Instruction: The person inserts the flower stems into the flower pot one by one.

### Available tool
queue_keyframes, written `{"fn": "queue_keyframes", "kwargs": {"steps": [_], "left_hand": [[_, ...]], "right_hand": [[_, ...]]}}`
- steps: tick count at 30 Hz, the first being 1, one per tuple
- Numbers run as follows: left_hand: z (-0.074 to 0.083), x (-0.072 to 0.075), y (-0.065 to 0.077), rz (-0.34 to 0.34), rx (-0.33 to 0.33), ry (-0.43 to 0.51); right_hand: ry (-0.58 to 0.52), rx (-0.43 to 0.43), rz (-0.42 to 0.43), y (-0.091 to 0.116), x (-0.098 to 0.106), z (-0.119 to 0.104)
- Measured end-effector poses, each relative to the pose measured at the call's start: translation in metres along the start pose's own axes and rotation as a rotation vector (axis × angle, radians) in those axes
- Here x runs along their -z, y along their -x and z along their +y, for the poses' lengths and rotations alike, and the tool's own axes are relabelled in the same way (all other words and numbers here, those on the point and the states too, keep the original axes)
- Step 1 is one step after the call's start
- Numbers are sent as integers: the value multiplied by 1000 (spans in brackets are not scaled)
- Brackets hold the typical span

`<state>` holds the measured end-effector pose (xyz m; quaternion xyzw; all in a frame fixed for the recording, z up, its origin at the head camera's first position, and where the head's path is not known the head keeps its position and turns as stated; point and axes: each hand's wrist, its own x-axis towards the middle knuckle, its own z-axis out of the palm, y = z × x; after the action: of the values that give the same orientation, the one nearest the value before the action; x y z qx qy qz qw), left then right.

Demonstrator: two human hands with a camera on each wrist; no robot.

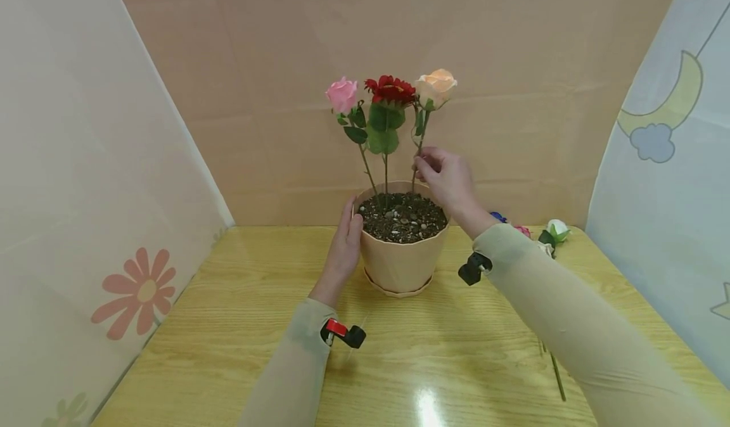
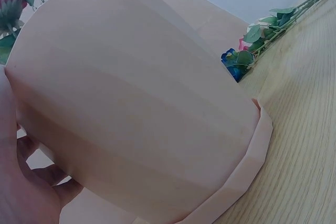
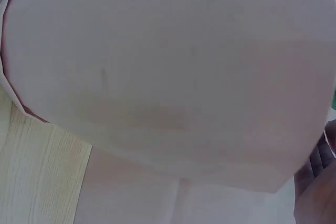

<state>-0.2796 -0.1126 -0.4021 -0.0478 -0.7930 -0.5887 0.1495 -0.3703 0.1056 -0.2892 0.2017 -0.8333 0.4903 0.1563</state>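
Observation:
In the head view, my right hand (image 1: 450, 177) pinches the stem of a peach rose (image 1: 437, 87) between thumb and fingers, above the right side of a peach-coloured flowerpot (image 1: 402, 262). The stem's lower end meets the dark soil (image 1: 405, 221), which is dotted with pebbles. My left hand (image 1: 345, 243) rests along the pot's left side near the rim, its fingers against the outer wall. A pink rose (image 1: 342, 95) and a red flower (image 1: 390, 91) with broad green leaves stand in the soil. The pot's wall fills most of both wrist views.
Several loose flowers lie on the wooden table (image 1: 274, 287) at the right, among them a white rose (image 1: 556, 229) and a blue flower (image 2: 233, 65). My right sleeve partly hides them in the head view. A saucer (image 1: 399, 293) sits under the pot, and a plain cloth hangs behind.

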Motion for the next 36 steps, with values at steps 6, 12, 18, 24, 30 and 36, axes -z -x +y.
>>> {"fn": "queue_keyframes", "kwargs": {"steps": [6, 12, 18, 24, 30, 36], "left_hand": [[1, -1, 1, -2, -4, 9], [1, -1, 2, -4, 0, 9], [2, -2, 0, -6, -5, 7], [4, 1, -3, -12, -10, 3], [4, 1, -1, -17, -5, 9], [4, 0, -1, -14, -7, 13]], "right_hand": [[11, 32, 25, 4, -10, 2], [18, 23, 78, 6, -13, 7], [31, -2, 61, 6, -13, 9], [45, 2, 53, 5, -12, 5], [89, -8, 28, 5, -13, 5], [127, -17, 31, 5, -13, 5]]}}
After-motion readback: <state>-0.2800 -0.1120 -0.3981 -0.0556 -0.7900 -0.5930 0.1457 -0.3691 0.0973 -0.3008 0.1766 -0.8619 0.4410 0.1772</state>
